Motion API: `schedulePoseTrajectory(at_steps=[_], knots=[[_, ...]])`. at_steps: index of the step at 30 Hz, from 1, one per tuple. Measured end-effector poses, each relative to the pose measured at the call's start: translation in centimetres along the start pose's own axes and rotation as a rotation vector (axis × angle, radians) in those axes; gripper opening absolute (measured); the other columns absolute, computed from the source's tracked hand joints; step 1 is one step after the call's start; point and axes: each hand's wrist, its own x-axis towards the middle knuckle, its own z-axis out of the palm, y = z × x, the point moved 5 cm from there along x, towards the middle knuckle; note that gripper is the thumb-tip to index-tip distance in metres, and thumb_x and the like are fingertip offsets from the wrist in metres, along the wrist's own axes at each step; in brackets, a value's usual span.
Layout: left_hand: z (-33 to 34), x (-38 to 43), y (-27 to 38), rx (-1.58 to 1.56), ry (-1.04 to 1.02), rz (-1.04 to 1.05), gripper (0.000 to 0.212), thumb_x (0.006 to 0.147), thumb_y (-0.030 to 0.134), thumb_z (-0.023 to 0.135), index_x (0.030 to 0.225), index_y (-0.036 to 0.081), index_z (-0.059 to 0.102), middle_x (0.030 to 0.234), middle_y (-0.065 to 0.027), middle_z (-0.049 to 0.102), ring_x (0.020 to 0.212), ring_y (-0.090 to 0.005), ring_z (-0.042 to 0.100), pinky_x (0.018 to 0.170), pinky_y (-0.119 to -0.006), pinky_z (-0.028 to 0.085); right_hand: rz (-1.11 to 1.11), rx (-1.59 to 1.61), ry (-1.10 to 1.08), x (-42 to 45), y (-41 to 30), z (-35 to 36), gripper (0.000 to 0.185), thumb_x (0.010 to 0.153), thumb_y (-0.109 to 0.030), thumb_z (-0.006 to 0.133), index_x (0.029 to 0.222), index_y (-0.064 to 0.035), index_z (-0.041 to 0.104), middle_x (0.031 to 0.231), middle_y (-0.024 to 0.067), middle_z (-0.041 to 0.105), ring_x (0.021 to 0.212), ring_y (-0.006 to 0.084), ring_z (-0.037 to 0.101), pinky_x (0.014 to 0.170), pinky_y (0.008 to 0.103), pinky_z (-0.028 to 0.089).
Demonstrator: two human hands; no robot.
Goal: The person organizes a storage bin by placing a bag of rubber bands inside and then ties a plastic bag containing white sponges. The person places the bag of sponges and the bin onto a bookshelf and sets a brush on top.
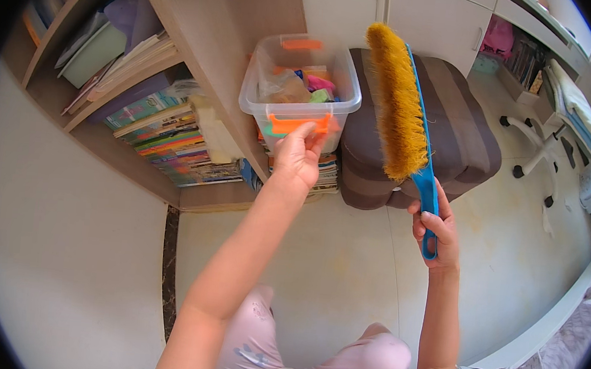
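Observation:
My right hand (438,231) is closed around the blue plastic handle of a hand brush (400,104). Its yellow-brown bristles face left, and the brush stands nearly upright in front of a striped ottoman (459,120). At the front of a clear plastic storage bin (248,91), my left hand (301,153) has its fingers on the orange handle (295,125). The bin is without a lid over it and holds plastic bags and colourful small items. It sits on a stack of books or magazines (328,174), beside the bookshelf.
A wooden bookshelf (207,45) packed with books (177,148) rises on the left. White cabinet doors (436,23) stand behind the ottoman. Right of it are a wheeled chair base (538,153) and a bed edge (542,317). My knees (385,358) are below.

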Motion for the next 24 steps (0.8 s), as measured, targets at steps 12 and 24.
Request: schedulePoseTrajectory(at_steps=[12, 24], knots=[[5.1, -5.6, 6.9, 1.761, -0.426, 1.537, 0.044, 0.064, 0.007, 0.076, 0.103, 0.008, 0.056, 0.091, -0.0086, 0.063, 0.088, -0.0309, 0.061, 0.086, -0.041, 0.046, -0.014, 0.180, 0.012, -0.1, 0.9, 2.1, 0.066, 0.079, -0.006, 0.058, 0.141, -0.0085, 0.036, 0.093, 0.0138, 0.062, 0.056, 0.0074, 0.053, 0.049, 0.0194, 0.045], [5.6, 1.3, 7.8, 2.215, -0.462, 1.450, 0.028, 0.066, 0.002, 0.068, 0.089, 0.007, 0.051, 0.083, -0.0097, 0.061, 0.079, -0.0257, 0.063, 0.069, -0.035, 0.048, 0.048, 0.148, 0.103, -1.8, 2.1, 2.4, 0.064, 0.081, -0.006, 0.056, 0.141, -0.0103, 0.035, 0.095, 0.0142, 0.061, 0.056, 0.0075, 0.052, 0.049, 0.0195, 0.045]])
